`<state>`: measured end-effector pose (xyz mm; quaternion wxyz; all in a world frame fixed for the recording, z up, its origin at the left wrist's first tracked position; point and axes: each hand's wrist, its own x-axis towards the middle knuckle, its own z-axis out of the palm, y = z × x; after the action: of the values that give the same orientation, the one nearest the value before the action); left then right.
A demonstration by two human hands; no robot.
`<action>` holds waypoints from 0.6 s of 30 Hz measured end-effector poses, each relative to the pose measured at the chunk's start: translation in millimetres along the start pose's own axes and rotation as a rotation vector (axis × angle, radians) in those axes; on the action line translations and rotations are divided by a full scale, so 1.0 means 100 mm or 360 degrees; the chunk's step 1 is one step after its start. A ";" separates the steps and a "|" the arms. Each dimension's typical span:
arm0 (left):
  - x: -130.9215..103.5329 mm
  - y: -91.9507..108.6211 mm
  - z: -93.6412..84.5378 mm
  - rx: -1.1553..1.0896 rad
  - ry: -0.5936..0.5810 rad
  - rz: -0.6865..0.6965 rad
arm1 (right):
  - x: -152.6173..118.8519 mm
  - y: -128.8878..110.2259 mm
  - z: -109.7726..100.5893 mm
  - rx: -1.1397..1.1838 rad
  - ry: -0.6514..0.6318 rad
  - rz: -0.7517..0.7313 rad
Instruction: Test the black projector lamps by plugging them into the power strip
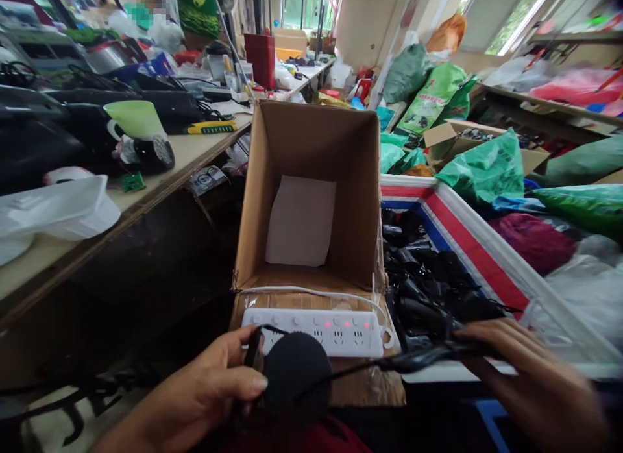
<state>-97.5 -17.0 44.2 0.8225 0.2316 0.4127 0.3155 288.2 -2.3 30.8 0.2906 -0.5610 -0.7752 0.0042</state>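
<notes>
The L hand (209, 378) holds a black round thing (299, 372), thumb on near side and index finger on far side of its dark edge. This thing is in front of the pwr strip (348, 342), at lower centre of view, and covers part of the sockets. The R hand (530, 375) is blurred; its fingers are narrow, w/ a black cable (418, 359) b/w them. A thin part of the cable runs left across the round thing.

The strip is white, w/ three red lights at its right half, and lies on a cardboard flap (372, 385) in front of the box (318, 135). Box is on its side, mouth toward the person, w/ a pale sheet (302, 222) inside. Just right of it, a crate (491, 245) w/ striped lining contains many black pcs (433, 271). On the table (182, 158) at left: a mug (141, 121), a yellow cutter (211, 127).
</notes>
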 end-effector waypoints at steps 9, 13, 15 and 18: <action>-0.08 0.03 -0.03 0.0149 0.0139 0.0366 | -0.32 -0.06 0.91 0.0739 0.0008 0.0739; -0.06 0.08 -0.02 0.0150 0.0171 0.0545 | -0.31 -0.31 1.03 0.1177 0.0038 0.0897; -0.02 0.09 0.01 0.0167 0.0185 0.0579 | -0.30 -0.36 1.10 0.1213 -0.0035 0.0958; 0.06 0.10 0.07 0.0150 0.0149 0.0603 | -0.28 -0.39 1.20 0.1169 -0.0084 0.0984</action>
<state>-92.5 -6.4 51.3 0.7166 0.3283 0.4139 0.4553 206.0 -2.9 -68.2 0.4348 -0.6251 -0.5264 0.3783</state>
